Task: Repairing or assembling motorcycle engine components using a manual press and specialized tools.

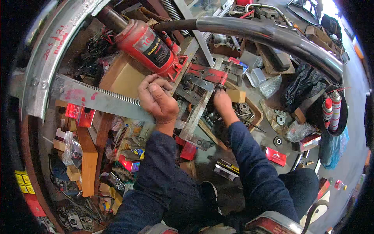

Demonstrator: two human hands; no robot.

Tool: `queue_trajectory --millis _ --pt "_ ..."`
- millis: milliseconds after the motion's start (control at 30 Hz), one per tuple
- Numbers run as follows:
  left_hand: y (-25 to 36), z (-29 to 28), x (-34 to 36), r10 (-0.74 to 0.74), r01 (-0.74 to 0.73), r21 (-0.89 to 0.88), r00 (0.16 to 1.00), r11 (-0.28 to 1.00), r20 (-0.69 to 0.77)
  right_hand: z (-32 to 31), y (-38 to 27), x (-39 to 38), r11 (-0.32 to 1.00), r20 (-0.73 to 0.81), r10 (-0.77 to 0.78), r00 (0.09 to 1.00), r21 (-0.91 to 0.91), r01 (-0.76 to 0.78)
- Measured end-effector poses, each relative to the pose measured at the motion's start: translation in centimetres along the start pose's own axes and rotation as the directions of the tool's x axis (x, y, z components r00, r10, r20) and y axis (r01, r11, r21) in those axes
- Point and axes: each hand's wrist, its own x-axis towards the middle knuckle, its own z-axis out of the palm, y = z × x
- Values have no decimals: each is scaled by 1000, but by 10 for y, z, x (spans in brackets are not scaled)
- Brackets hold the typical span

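Note:
A red bottle jack (pixel 150 48) lies tilted in a metal press frame, its base toward me. Close below that base is my left hand (pixel 157 97), palm up with curled fingers; whatever they may hold is hidden. My right hand (pixel 223 102) is closed at the near end of a red-painted metal piece (pixel 208 73), on some small dark part that I cannot make out. Between the hands, dark steel blocks (pixel 193 89) rest against the frame's flat steel bars. A coil spring (pixel 109 96) runs along the bar left of my left hand.
A thick metal tube (pixel 269 32) arches over the top right. Beside my right forearm, a wooden tray (pixel 255 113) holds greasy metal parts. Spray cans (pixel 331 111) stand in a dark holder farther right. Small boxes (pixel 276 156) and bearings litter the floor.

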Motion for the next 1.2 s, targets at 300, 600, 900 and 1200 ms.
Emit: queue_trajectory --millis 300,600,900,1200 --pt "41 6 -6 230 -320 265 919 910 320 -209 -34 -62 840 64 -59 996 542 15" --pt "60 -3 -27 -474 421 247 611 873 634 -282 -119 -33 844 -63 -346 936 416 340" --pt "-6 -33 -61 -811 876 209 280 435 513 -243 -158 12 -30 575 -292 764 793 -609" --pt "-12 -13 -81 -853 871 -49 490 490 178 -244 -162 28 -94 518 -334 788 813 -574"
